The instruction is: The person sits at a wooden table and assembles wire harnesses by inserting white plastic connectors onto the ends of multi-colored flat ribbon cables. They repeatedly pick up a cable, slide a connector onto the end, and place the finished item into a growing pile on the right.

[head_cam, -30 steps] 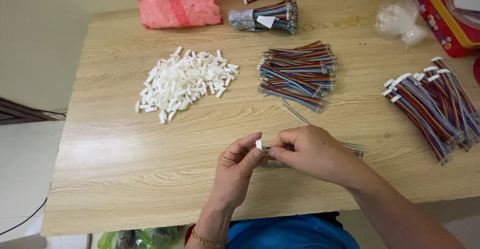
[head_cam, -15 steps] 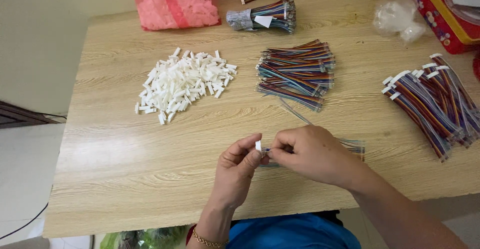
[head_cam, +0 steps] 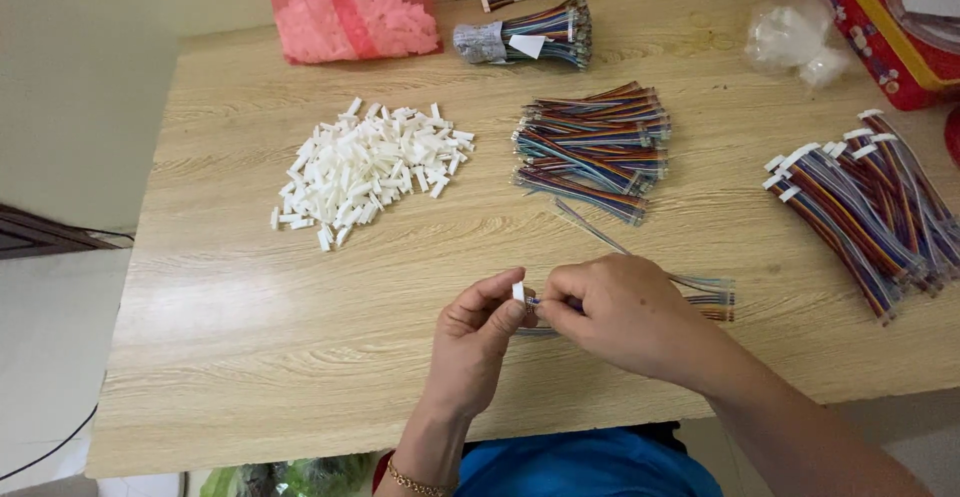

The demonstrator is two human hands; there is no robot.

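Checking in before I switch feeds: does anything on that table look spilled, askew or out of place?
Nothing stands out. The white connectors sit in one loose heap, the bare wire bundles and the finished ones lie in separate stacks, and both hands, left hand and right hand, pinch one small connector and its wires over the table.

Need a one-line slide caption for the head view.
Left hand pinches a white connector while right hand feeds ribbon wires into it, above a wooden table.
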